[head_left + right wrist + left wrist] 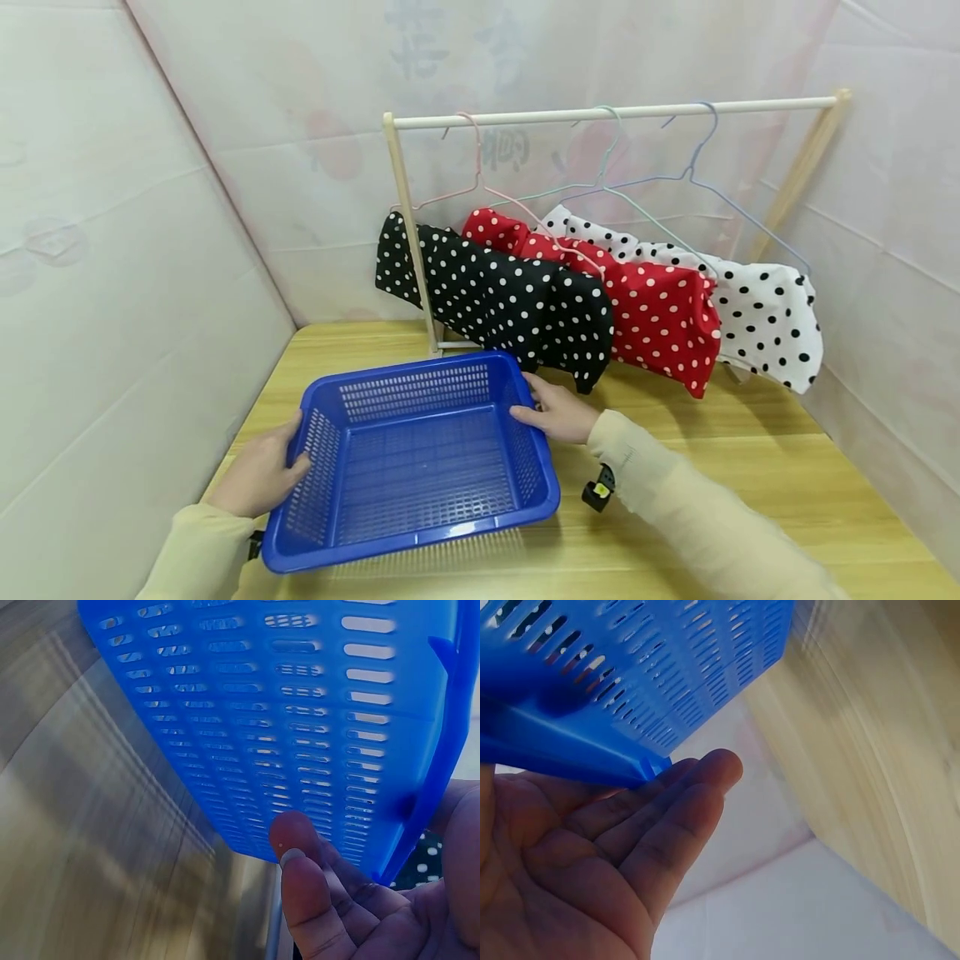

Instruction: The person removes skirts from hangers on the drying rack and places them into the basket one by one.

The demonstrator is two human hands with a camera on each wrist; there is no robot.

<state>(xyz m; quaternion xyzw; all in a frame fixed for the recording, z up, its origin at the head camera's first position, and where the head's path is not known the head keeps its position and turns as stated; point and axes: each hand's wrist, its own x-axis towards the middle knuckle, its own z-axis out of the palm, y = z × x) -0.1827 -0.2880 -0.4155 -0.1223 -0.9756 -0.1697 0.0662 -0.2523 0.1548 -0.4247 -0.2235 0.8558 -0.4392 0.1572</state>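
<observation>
Two hands hold a blue plastic basket by its short sides, with nothing inside it. At the left rim, my left hand has its thumb over the edge and its fingers on the outside; its palm and fingers show beneath the rim in the left wrist view. My right hand grips the opposite rim near the back corner, thumb on the inner side. In the right wrist view its fingertips lie by the slotted wall. The basket is raised over the wooden table, its slotted shadow falling below the front edge.
Behind the basket stands a rack with three wire hangers on its white bar. On them hang a black dotted cloth, a red dotted cloth and a white dotted cloth. Fabric walls enclose the table.
</observation>
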